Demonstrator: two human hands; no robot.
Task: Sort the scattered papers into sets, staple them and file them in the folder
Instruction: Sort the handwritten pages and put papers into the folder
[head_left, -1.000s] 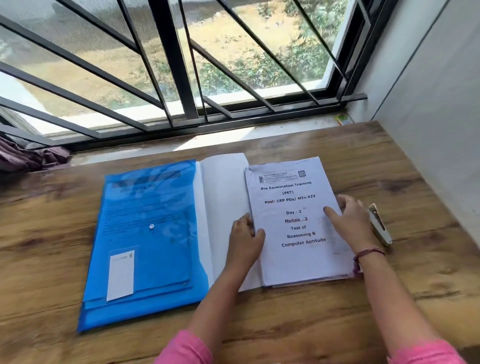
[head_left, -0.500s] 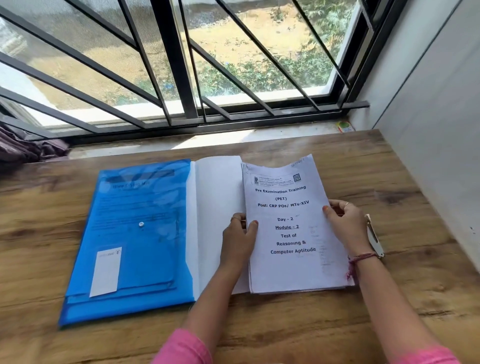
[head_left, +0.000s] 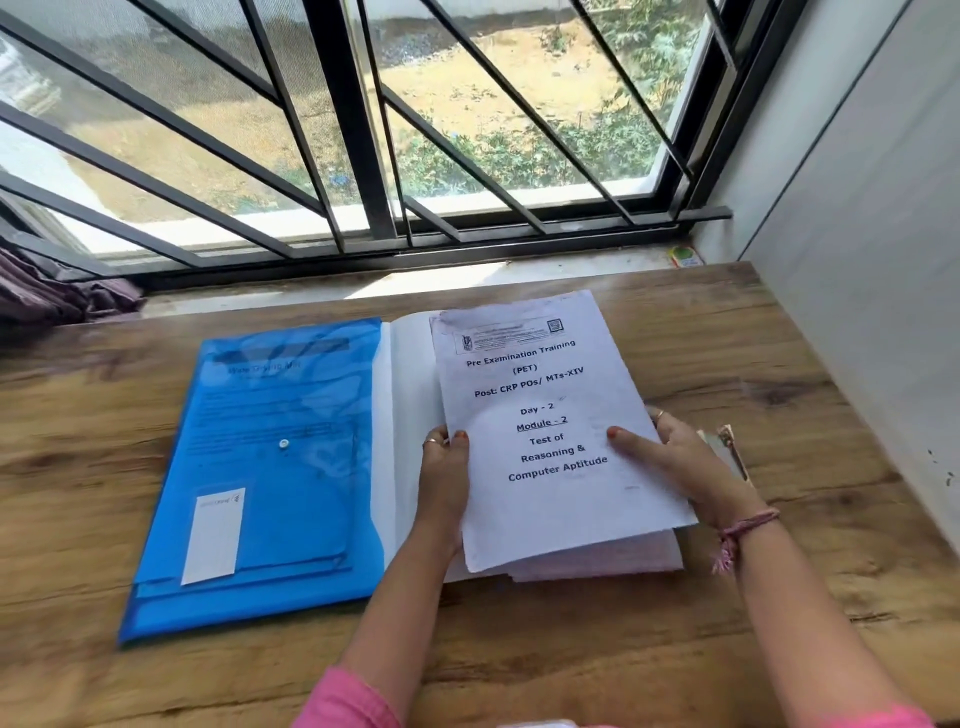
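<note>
A printed cover sheet headed "Pre Examination Training" (head_left: 545, 415) is lifted off a stack of papers (head_left: 613, 558) on the wooden table (head_left: 519, 649). My left hand (head_left: 444, 478) pinches the sheet's left edge, thumb on top. My right hand (head_left: 685, 462) grips the right edge, thumb pressed on the page. A blue plastic folder (head_left: 270, 467) with a snap button lies flat to the left, and a blank white sheet (head_left: 408, 415) pokes out between it and the stack. A stapler (head_left: 730, 449) lies behind my right hand, mostly hidden.
A barred window (head_left: 363, 130) and its sill (head_left: 363, 283) run along the table's far edge. A grey wall (head_left: 857, 312) borders the right side. Dark cloth (head_left: 47, 296) lies on the sill at far left, and a small green-and-white object (head_left: 684, 256) at its right end.
Both hands have raised the cover sheet from the stack and tilted it slightly, so lower pages show beneath its near edge. The view has shifted a little.
</note>
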